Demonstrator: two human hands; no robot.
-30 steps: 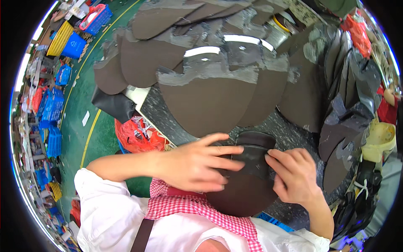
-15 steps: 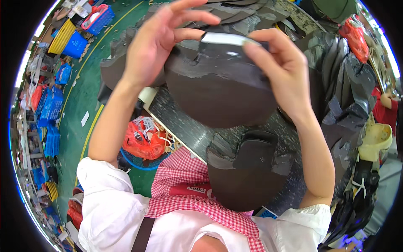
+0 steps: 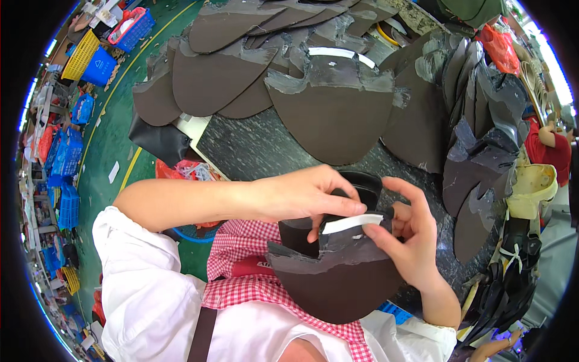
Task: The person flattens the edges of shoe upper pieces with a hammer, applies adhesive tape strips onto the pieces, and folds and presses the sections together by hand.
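A dark brown rounded leather-like piece (image 3: pixel 338 286) is held up close to my apron, over the near part of the table. Grey coating smears its notched upper edge, and a curved white strip (image 3: pixel 353 224) runs along that edge. My left hand (image 3: pixel 313 196) is closed at the strip's upper left, thumb and fingertips gripping the edge. My right hand (image 3: pixel 411 235) pinches the strip's right end, thumb in front, with its index finger raised. Farther off, a similar piece (image 3: pixel 332 123) with its own white strip (image 3: pixel 341 54) lies on the table. Behind my fingers more dark pieces are partly hidden.
Overlapping dark pieces (image 3: pixel 223 78) spread along the far side of the dark speckled table (image 3: pixel 241 145). Others (image 3: pixel 476 114) pile up at the right. A red bag in a blue basket (image 3: pixel 202 234) stands left below the table. A person in red (image 3: pixel 546 151) is at far right.
The piece I was holding now lies farther off on the table, its white strip attached. Both hands have come nearer to me and hold another piece with a white strip.
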